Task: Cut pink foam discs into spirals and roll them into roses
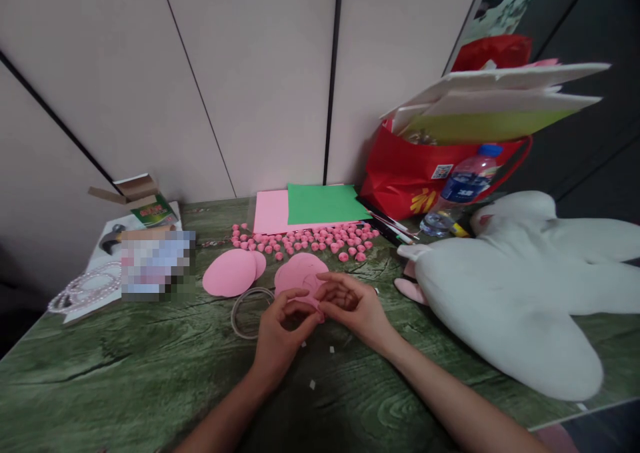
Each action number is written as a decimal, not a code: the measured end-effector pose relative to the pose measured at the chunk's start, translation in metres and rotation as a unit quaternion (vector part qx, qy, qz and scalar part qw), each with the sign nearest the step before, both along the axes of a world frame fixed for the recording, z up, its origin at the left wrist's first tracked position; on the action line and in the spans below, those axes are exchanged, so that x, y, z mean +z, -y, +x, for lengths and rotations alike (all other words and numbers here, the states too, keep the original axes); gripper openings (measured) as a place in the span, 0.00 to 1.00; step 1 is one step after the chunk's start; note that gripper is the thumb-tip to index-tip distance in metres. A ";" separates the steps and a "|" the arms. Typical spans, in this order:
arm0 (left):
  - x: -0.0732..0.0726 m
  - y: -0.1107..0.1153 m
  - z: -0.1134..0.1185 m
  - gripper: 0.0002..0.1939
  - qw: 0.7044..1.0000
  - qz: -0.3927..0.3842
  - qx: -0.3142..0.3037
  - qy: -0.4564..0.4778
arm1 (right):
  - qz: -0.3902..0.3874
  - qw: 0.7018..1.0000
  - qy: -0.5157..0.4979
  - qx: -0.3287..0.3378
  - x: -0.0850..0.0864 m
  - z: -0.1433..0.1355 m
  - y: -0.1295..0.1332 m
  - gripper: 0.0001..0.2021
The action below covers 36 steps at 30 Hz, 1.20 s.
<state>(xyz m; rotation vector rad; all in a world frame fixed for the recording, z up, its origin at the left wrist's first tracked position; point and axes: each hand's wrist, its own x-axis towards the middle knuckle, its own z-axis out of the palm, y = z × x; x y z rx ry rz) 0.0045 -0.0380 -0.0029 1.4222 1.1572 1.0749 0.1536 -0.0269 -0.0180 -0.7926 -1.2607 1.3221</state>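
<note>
Between the fingertips of both hands is a small piece of pink paper [321, 315], mostly covered by the fingers. My left hand [284, 326] pinches it from the left, and my right hand [357, 311] pinches it from the right. Just beyond the fingers lie overlapping pink paper circles [300, 271], the nearest partly hidden by the hands. More pink circles [229, 273] rest further left. A ring-shaped roll of tape [235, 318] lies beside my left hand. Behind the circles, many small rolled pink paper roses [315, 245] are spread in a band.
Green paper [323, 204] and pink paper [270, 211] lie at the wall. A red bag [395, 166], a water bottle [463, 189] and a white plush toy [505, 299] fill the right. Bead strings [83, 289] and an opened box [150, 206] are left. Small white scraps [313, 384] lie in front.
</note>
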 end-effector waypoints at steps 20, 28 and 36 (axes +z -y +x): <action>-0.002 -0.004 0.000 0.06 0.997 0.041 0.060 -0.034 | 0.220 0.945 0.239 -0.028 0.000 0.001 0.005 0.21; -0.008 -0.005 -0.004 0.07 0.996 -0.037 0.075 0.032 | 0.294 0.914 0.274 -0.053 -0.001 -0.001 0.011 0.24; -0.009 -0.008 -0.004 0.05 0.983 -0.080 0.086 0.141 | 0.318 0.905 0.273 -0.079 -0.002 -0.003 0.010 0.22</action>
